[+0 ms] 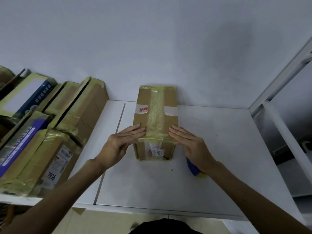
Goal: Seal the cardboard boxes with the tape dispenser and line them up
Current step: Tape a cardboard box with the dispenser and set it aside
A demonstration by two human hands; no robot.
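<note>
**Both palms flat on the taped box: where it could slip**

The cardboard box (155, 119) stands at the middle of the white table (228, 149), and its far end looks to be against the wall. Its long axis runs near to far, with one short end facing the person. That end carries a shipping label (156, 151). A yellowish tape strip (156, 115) follows the same axis down the middle of the top and folds over the near edge.

The left hand (121, 142) and right hand (190, 144) lie on the top at its near end, one on each side of the strip. The fingers are straight and together, pressing down, and neither hand is curled round anything.

The risks, as I judge them:
- The strip looks wrinkled along its length. If only its edges get pressed, the middle may lift or the seam may gape.
- Flat palms give no hold on the sides. A push to the left could skew the box instead of sliding it square.
- A blue and yellow object, probably the tape dispenser (194, 169), lies just beside the box's near right corner, partly under the right wrist. A careless sweep of that arm could knock it toward the table's near edge.
- The taped boxes (50, 132) at the left are packed close and tilted. Shoving this one hard against them could disturb the row.
</note>
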